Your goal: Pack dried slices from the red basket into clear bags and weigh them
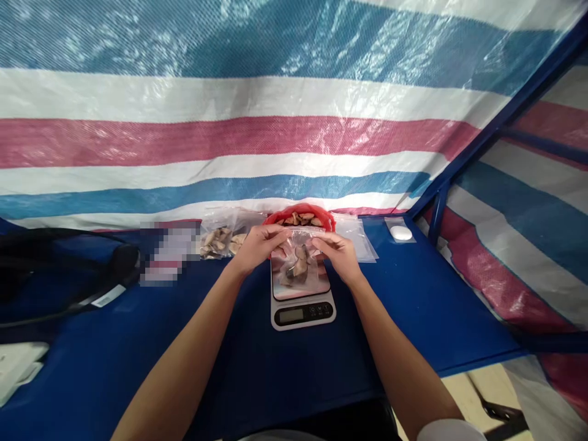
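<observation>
A clear zip bag (299, 269) with several brown dried pieces, perhaps mushroom slices, hangs over the kitchen scale (304, 313). My left hand (261, 244) pinches the bag's top edge at its left corner. On the other corner, my right hand (339, 252) closes its thumb and fingers on the same edge. The scale has a mirror-like plate and a dark display panel facing me; no reading can be made out. Whether the bag's bottom touches the plate I cannot tell. Right behind the hands sits a red plastic bag (331, 219) holding more of the brown pieces.
Filled clear bags (215, 242) lie to the left, flat clear bags (362, 239) to the right. A small bag with a white object (401, 233) is farther right. Black cables (110, 263) and a white power strip (21, 361) occupy the left of the blue table (413, 306). Striped sheeting (229, 135) rises behind.
</observation>
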Demonstrator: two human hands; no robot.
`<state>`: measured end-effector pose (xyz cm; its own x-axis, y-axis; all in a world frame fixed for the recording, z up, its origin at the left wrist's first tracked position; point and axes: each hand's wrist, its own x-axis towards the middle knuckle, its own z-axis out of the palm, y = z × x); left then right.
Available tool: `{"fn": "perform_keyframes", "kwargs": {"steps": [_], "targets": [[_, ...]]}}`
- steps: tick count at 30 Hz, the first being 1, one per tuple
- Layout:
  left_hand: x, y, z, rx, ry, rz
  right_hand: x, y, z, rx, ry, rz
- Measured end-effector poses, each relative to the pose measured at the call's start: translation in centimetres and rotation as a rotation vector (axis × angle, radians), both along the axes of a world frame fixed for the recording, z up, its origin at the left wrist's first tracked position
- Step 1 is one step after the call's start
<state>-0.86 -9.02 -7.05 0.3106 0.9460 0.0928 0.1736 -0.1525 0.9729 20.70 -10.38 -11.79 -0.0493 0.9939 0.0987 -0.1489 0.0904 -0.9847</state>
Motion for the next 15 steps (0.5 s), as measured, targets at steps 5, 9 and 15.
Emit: {"fn": "perform_keyframes", "kwargs": {"steps": [5, 9, 15], "targets": [[-1.5, -0.6, -0.2, 0.153, 0.101, 0.095, -1.7, 0.2, 1.0, -0.057, -0.019, 0.036], [-4.4, -1.4, 0.0, 0.305, 0.268, 0.197, -3.8, 1.0, 1.9, -0.066, -0.033, 0.092], [-10.8, -1.1, -0.1, 0.642, 0.596, 0.377, -7.9, 3.4, 2.9, -0.017, -0.047, 0.128]]}}
